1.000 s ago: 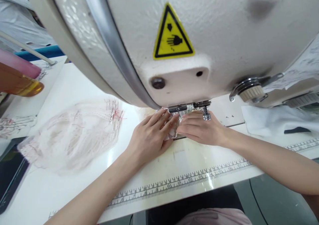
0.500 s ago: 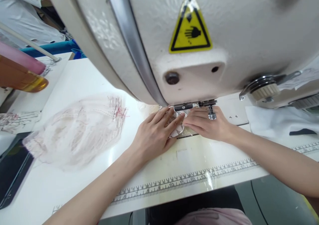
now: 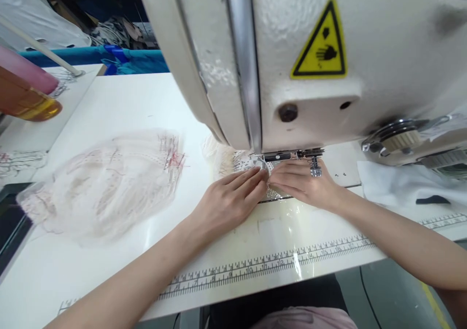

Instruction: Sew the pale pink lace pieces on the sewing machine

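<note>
A piece of white lace fabric lies under the head of the sewing machine, beside the needle area. My left hand rests flat on the lace's near edge, its fingers stretched out side by side. Close against it, my right hand has thumb and forefinger pinched at the lace edge; its other fingers reach beneath the metal attachment. The fingertips of both hands almost meet. Most of the lace near the needle is hidden by the hands and the machine.
A pale, sheer lace bundle with red and dark threads lies left. Thread cones stand at the far left. White cloth sits right, below the tension dial. A printed ruler runs along the front edge.
My left hand's fingers have come closer together and drawn back slightly, showing more lace behind them. My right hand stays near the same spot. The view has shifted and turned slightly.
</note>
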`<action>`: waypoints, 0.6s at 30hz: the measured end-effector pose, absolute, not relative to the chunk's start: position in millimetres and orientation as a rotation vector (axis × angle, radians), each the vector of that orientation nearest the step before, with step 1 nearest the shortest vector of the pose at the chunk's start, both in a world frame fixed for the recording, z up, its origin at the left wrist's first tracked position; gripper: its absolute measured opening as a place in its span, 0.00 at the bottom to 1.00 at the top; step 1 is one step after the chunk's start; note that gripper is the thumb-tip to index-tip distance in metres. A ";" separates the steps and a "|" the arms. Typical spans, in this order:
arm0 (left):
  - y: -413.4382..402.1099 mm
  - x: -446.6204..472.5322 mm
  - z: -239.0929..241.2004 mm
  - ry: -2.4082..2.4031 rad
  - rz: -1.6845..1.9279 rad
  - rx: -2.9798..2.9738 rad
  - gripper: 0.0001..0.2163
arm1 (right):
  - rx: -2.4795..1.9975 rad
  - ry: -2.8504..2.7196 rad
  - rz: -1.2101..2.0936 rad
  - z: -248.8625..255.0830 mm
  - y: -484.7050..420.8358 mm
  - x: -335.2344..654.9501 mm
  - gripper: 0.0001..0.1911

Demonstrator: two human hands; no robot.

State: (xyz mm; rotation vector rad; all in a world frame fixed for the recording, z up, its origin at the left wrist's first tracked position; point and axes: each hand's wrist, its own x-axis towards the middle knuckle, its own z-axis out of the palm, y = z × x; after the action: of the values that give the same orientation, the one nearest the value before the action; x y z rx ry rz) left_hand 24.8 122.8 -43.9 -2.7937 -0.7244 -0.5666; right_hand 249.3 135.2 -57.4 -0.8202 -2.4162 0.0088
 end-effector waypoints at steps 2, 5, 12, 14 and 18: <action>122.4 24.1 -43.5 -0.765 -0.581 -2.777 0.10 | -0.784 -2.435 0.063 -57.8 134.0 245.1 0.09; 123.5 22.6 -43.5 -0.820 -0.601 -2.766 0.09 | -0.779 -2.452 0.097 -58.0 131.9 237.7 0.10; 126.0 20.6 -45.6 -0.871 -0.633 -2.750 0.09 | -0.872 -2.447 0.142 -56.3 131.4 231.0 0.13; 126.3 20.7 -46.0 -0.895 -0.641 -2.751 0.09 | -0.863 -2.450 0.173 -54.9 132.7 230.9 0.12; 126.4 22.0 -46.0 -0.940 -0.641 -2.758 0.10 | -0.863 -2.442 0.224 -52.8 134.6 230.9 0.11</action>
State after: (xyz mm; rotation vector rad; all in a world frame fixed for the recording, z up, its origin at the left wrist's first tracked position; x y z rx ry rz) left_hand 22.0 126.4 -46.0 -2.7582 -0.9397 -0.6414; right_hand 230.9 134.6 -52.8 -0.8630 -2.4424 0.2244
